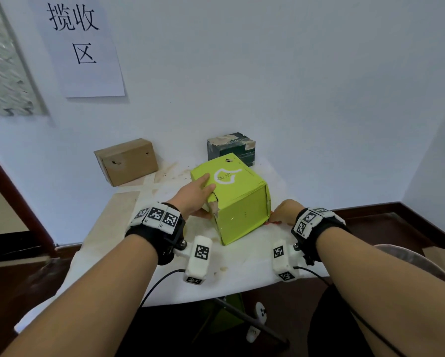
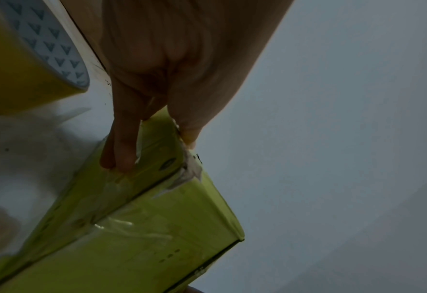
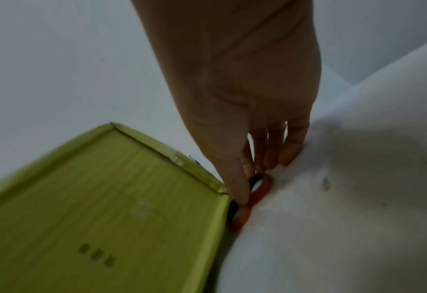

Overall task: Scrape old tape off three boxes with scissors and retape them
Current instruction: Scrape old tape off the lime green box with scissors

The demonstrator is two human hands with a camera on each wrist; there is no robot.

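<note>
We hold the lime-green cardboard box (image 1: 235,202) tilted on the white bench (image 1: 128,228), scissors beside it.

From the head view our left hand (image 1: 194,195) lies over the box's upper near corner; the left wrist view adds that its fingers (image 2: 122,150) and thumb clasp that edge, a firm grip on torn clear tape (image 2: 189,172), with a yellow tape roll (image 2: 26,65) close by. Only the right wrist view shows our right hand (image 3: 252,111) with near-straight fingers touching the orange-handled scissors (image 3: 251,204) lying against the box. A brown carton (image 1: 127,161) and dark green box (image 1: 231,148) stand by the wall.
</note>
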